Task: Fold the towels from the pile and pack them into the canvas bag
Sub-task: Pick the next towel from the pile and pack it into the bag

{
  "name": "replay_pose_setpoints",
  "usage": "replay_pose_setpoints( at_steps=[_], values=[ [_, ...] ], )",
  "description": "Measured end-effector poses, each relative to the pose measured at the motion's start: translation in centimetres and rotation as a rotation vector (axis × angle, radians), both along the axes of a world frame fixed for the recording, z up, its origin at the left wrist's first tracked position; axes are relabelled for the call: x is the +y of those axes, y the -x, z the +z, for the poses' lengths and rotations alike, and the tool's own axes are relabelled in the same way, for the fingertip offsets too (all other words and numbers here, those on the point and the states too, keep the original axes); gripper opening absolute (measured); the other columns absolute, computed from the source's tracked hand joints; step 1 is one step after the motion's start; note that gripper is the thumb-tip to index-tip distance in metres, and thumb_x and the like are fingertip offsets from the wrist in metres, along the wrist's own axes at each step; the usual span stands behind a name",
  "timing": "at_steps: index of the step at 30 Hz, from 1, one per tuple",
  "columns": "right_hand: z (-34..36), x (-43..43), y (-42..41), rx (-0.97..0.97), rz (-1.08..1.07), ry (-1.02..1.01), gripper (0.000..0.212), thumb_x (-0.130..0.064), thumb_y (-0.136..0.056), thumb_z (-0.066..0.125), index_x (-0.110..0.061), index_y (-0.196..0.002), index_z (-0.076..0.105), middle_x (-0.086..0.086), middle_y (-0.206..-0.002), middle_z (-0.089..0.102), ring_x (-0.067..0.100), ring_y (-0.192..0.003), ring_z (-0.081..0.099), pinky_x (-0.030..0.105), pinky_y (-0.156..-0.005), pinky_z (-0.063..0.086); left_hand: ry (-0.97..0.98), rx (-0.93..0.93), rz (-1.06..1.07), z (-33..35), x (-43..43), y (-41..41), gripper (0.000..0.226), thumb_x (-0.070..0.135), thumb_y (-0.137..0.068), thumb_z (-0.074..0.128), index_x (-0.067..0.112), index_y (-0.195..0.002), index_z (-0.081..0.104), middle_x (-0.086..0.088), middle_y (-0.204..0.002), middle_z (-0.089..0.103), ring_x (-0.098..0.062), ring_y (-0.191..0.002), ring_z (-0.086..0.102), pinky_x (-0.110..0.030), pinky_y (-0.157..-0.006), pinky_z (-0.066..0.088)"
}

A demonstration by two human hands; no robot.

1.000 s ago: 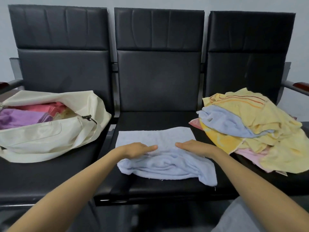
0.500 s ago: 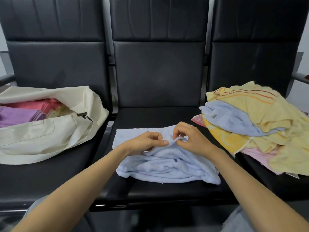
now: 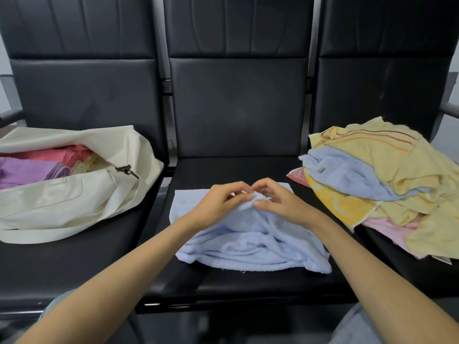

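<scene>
The left grip (image 3: 218, 204) and the right grip (image 3: 280, 204) meet fingertip to fingertip over the middle seat. Each has thumb and curled fingers pinched narrowly on a small raised peak of the rumpled light blue terry towel (image 3: 253, 247). That towel lies on the middle seat of the black padded three-seat bench (image 3: 236, 170). Its far part is spread flat towards the backrest, and its near part is bunched in soft ridges close to the front edge. Both bare forearms reach in from the near side, one over each side of the cloth. To the left, on the left-hand seat, slumps the cream canvas bag (image 3: 62, 204) with its mouth gaping. A folded pink-red towel (image 3: 67, 152) and a folded purple towel (image 3: 24, 170) show inside it. A small dark metal clasp (image 3: 125, 169) hangs at the bag's opening, and the bag's wide cream strap (image 3: 49, 234) trails along the seat in front of it. To the right, on the right-hand seat, sits the loose pile of unfolded towels (image 3: 397, 184), well apart from the bag. A pale yellow towel with red and orange stripes (image 3: 372, 145) is on top. Under it come a second light blue towel (image 3: 347, 172), a bright yellow-orange towel (image 3: 340, 204) and a pale pink towel (image 3: 387, 227) at the bottom near the seat's front.
</scene>
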State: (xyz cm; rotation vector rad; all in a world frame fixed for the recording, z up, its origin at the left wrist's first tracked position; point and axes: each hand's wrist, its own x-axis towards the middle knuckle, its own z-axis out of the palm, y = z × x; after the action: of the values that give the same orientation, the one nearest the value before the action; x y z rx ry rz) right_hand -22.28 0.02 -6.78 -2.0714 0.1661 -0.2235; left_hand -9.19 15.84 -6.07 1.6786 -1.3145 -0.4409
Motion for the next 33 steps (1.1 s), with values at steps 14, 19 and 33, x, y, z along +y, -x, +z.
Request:
replay_pose_setpoints(
  at_steps=[14,19,33],
  values=[
    [0.3,-5.2,1.3,0.336,-0.247,0.141,0.02,-0.032,-0.093,0.061,-0.015,-0.099,0.07,-0.007,-0.097,0.065,0.007,-0.092,0.059,0.024,-0.081,0.046,-0.526,-0.14,0.09,0.6,5.4,-8.7,0.025,0.04,-0.087,0.068,0.018,-0.074,0.069,0.013,-0.06,0.052,-0.001,-0.06,0.043,-0.016,-0.064,0.036],
    [-0.6,-8.2,-0.3,0.442,-0.294,0.21,0.014,-0.029,-0.094,0.061,-0.017,-0.099,0.068,-0.006,-0.097,0.061,0.008,-0.091,0.056,0.016,-0.071,0.041,-0.591,-0.019,0.179,-1.0,6.4,-11.9,0.029,0.038,-0.09,0.065,0.01,-0.082,0.069,-0.004,-0.072,0.055,-0.007,-0.072,0.047,-0.025,-0.071,0.037],
    [-4.7,-12.5,-6.8,0.35,-0.513,0.301,0.01,-0.014,-0.089,0.063,-0.008,-0.096,0.068,0.001,-0.09,0.061,0.022,-0.095,0.058,0.026,-0.077,0.041,-0.384,0.042,0.535,-5.7,1.2,-16.2,0.028,0.039,-0.09,0.063,0.011,-0.083,0.063,0.0,-0.082,0.061,-0.016,-0.082,0.057,-0.021,-0.063,0.04]
  ],
)
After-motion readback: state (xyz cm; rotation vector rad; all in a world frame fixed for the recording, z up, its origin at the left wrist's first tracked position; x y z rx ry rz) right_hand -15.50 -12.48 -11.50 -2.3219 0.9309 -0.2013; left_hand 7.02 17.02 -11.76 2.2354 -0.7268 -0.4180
